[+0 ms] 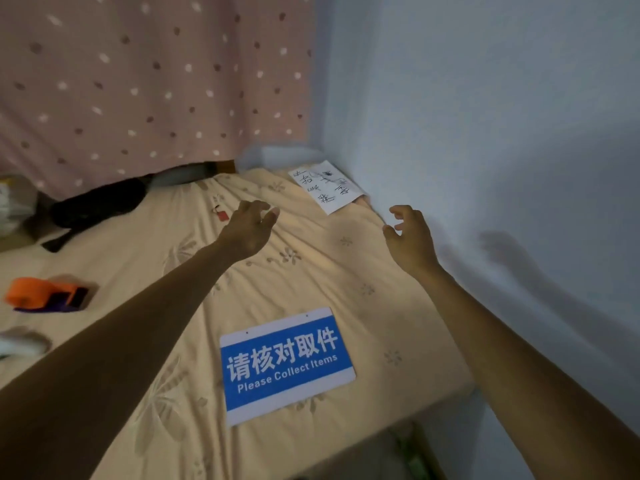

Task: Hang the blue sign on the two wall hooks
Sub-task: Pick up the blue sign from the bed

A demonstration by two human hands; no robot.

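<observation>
The blue sign [285, 367], white-bordered with white lettering and two small holes along its top edge, lies flat on the beige floral bedsheet [311, 271] near the bed's front edge. Both my arms reach out over the bed, well beyond the sign. My left hand [249, 226] hovers with fingers loosely spread and holds nothing. My right hand [410, 239] is also empty, fingers curled and apart, close to the pale wall [485, 133]. No wall hooks are in view.
A white paper with handwritten characters [327, 187] leans at the bed's far corner by the wall. An orange tape dispenser [45, 294] sits at the left, a black item [97, 204] lies farther back, and a pink dotted curtain [156, 81] hangs behind.
</observation>
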